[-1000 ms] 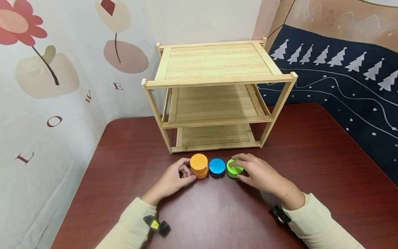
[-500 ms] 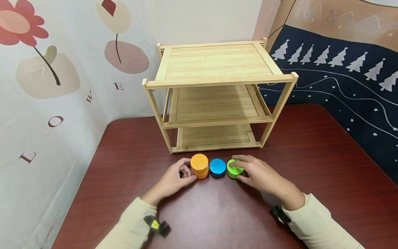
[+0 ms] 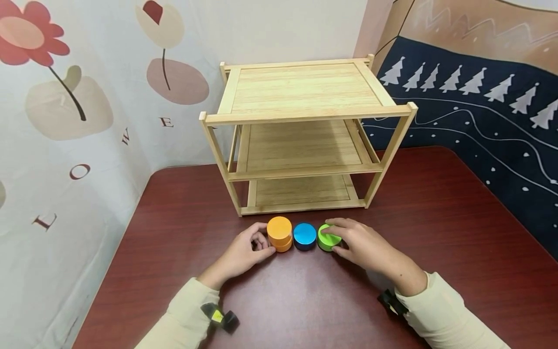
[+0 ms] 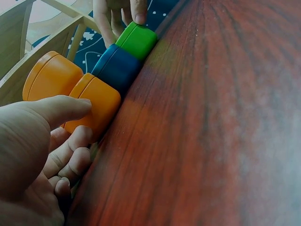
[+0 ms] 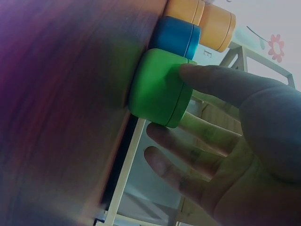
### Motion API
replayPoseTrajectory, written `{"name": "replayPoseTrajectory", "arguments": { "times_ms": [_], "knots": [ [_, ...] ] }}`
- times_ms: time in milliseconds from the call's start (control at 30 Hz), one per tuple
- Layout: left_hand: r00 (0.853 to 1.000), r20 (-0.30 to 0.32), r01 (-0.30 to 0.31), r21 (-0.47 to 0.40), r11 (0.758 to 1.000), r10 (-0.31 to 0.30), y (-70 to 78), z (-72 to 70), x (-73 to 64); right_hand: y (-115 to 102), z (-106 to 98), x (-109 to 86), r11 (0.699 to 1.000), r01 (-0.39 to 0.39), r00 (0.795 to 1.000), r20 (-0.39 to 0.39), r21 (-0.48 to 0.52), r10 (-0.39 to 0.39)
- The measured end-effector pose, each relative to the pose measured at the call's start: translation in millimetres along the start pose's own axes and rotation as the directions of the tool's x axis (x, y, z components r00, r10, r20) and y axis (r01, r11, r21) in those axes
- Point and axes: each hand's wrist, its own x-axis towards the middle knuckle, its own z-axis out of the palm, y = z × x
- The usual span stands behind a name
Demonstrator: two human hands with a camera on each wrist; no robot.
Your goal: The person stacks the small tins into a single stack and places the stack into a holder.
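Small round lidded tins stand side by side on the table in the head view. At the left, one orange tin (image 3: 279, 227) sits on a second orange tin (image 4: 102, 104). A blue tin (image 3: 304, 232) is in the middle and a green tin (image 5: 157, 87) at the right. My left hand (image 3: 242, 248) holds the lower orange tin, thumb on its near side and the other fingers curled beside it. My right hand (image 3: 367, 243) spans the green tin: the thumb touches it near the lid seam, while fingers reach over and around its far side.
Close behind the tins stands a three-tier wooden rack (image 3: 305, 89) on the dark red table (image 3: 301, 300). A white printed wall covering (image 3: 109, 97) rises at the left and back. A navy one with trees (image 3: 471, 111) borders the right side.
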Motion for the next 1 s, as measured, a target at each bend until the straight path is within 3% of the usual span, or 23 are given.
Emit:
{"name": "replayPoseTrajectory", "arguments": {
  "times_ms": [1000],
  "knots": [
    [1.000, 0.005, 0.000, 0.009, 1.000, 0.000, 1.8, -0.7, -0.2, 0.2, 0.3, -0.8, 1.000, 0.004, 1.000, -0.009, -0.016, -0.004]
  ]
}}
